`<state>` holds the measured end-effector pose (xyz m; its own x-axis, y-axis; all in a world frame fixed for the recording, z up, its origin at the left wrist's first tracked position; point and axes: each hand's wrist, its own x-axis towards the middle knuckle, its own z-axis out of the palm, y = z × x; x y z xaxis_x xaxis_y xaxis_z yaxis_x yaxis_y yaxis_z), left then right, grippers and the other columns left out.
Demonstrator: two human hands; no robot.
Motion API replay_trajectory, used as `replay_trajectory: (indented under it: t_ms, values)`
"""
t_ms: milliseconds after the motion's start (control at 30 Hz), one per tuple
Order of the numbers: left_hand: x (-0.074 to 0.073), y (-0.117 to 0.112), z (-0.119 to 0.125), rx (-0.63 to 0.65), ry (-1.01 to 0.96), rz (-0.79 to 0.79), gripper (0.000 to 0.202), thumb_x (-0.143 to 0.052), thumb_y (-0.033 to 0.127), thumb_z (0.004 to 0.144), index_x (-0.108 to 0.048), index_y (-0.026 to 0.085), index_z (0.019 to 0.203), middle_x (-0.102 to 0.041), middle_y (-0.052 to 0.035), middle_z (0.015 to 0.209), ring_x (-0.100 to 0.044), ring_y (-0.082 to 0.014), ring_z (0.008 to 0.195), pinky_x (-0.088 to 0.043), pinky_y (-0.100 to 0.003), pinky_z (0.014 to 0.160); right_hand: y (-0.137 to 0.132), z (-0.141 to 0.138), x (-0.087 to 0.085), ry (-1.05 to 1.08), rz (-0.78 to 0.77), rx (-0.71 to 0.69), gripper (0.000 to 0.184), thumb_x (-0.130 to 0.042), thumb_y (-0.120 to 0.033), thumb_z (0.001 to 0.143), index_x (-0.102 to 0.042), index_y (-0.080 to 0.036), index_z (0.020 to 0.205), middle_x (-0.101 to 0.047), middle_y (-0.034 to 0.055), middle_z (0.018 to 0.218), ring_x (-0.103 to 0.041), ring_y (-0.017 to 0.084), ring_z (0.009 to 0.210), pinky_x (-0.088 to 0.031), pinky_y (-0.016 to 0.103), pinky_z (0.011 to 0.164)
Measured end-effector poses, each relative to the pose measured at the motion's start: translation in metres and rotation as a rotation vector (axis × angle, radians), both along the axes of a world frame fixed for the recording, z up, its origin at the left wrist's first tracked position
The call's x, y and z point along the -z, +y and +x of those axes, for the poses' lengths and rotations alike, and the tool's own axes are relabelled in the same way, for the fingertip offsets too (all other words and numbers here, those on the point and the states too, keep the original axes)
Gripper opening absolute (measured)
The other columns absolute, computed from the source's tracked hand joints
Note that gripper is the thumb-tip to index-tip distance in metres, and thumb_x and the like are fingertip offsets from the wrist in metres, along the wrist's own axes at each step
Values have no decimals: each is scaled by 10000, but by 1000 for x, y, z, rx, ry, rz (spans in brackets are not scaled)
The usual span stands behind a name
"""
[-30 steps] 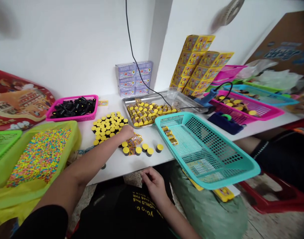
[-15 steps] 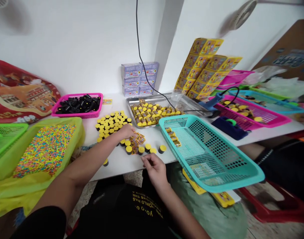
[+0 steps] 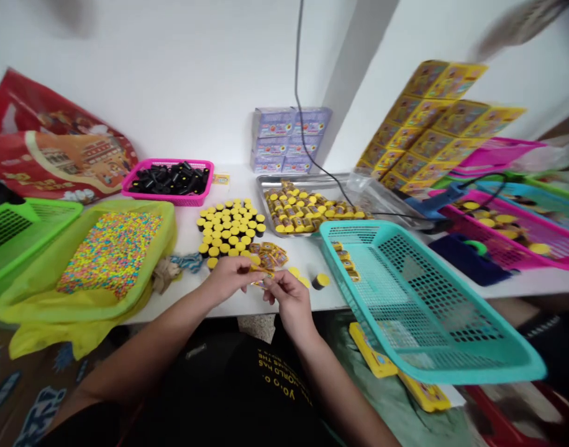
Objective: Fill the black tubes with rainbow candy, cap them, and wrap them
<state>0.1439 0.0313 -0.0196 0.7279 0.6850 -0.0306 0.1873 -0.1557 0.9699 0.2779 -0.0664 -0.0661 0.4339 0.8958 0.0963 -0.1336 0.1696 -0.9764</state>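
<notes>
My left hand (image 3: 232,276) and my right hand (image 3: 284,292) meet at the table's front edge, both pinching a small yellow sticker label (image 3: 262,279) between their fingertips. Just beyond them lies a small pile of the same labels (image 3: 269,254). Behind that stands a cluster of several yellow-capped black tubes (image 3: 228,228). A few loose capped tubes (image 3: 320,281) stand to the right of my hands.
A teal basket (image 3: 456,354) overhangs the table at right. A steel tray of labelled tubes (image 3: 307,211), a pink basket of black tubes (image 3: 170,180), a yellow-green bin of coloured beads (image 3: 110,251), stacked yellow boxes (image 3: 433,133) and purple boxes (image 3: 289,139) surround the work spot.
My left hand drew back from the label pile toward me. My right hand rose from my lap to meet it. Both now pinch one label. The camera view shifted left.
</notes>
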Motion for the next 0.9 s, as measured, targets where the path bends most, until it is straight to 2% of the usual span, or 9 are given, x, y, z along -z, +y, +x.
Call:
replay_trajectory:
  t_ms: [133, 267, 433, 500, 567, 633, 700, 800, 900]
  values:
    - [13, -26, -47, -126, -15, -39, 314, -712, 414, 749, -630, 150, 600, -530, 21, 604, -492, -100, 554, -405, -228, 525, 0, -25, 10, 30, -74, -151, 320, -757, -473, 740, -602, -197, 697, -566, -34, 501, -471, 107, 454, -361, 239, 474]
    - [29, -35, -93, -297, -22, -64, 362, -714, 422, 748, -599, 146, 544, -540, 10, 592, -508, -110, 565, -397, -233, 549, 12, -48, 20, -126, -171, -364, 322, -696, -509, 783, -623, -197, 749, -573, -21, 518, -484, 124, 461, -372, 251, 473]
    - [46, -29, -139, -503, -72, -39, 375, -801, 423, 653, -570, 149, 540, -533, 14, 559, -472, -108, 553, -353, -232, 548, 39, -62, 23, -716, -57, -229, 291, -668, -441, 797, -655, -195, 953, -655, 71, 915, -575, 153, 611, -481, 307, 603]
    - [50, -27, -150, -542, -78, 2, 375, -809, 410, 641, -553, 155, 543, -512, 20, 558, -448, -107, 548, -332, -233, 541, 50, -66, 26, -939, -33, -261, 330, -681, -399, 784, -654, -201, 1047, -645, 90, 1022, -586, 160, 634, -496, 328, 648]
    - [50, -26, -155, -563, -61, 77, 372, -814, 385, 634, -531, 163, 537, -478, 30, 560, -418, -104, 544, -312, -231, 537, 58, -70, 31, -1014, -15, -311, 305, -674, -354, 782, -658, -215, 1053, -655, 86, 1024, -609, 186, 693, -504, 341, 686]
    - [48, -27, -158, -571, -34, 170, 371, -813, 359, 639, -514, 172, 524, -458, 33, 564, -398, -104, 540, -302, -233, 539, 63, -74, 33, -936, 7, -308, 233, -679, -332, 764, -666, -219, 968, -670, 75, 966, -618, 211, 756, -504, 348, 708]
    - [46, -28, -158, -552, -9, 249, 357, -801, 341, 659, -517, 178, 517, -471, 23, 574, -410, -113, 545, -310, -241, 552, 62, -75, 31, -722, -4, -276, 222, -710, -359, 743, -658, -214, 903, -670, 60, 868, -603, 207, 733, -496, 337, 667]
    - [43, -30, -153, -470, 30, 325, 315, -774, 323, 701, -549, 188, 525, -507, 0, 595, -450, -134, 573, -327, -252, 573, 54, -72, 15, -320, -42, -313, 309, -755, -426, 728, -658, -208, 923, -639, 20, 738, -551, 166, 620, -436, 279, 530]
    - [42, -30, -144, -371, 57, 395, 279, -743, 300, 745, -578, 194, 546, -522, -10, 606, -474, -145, 597, -336, -253, 590, 45, -67, -5, -150, -12, -419, 323, -796, -419, 700, -690, -220, 931, -646, 6, 740, -556, 151, 624, -427, 265, 534]
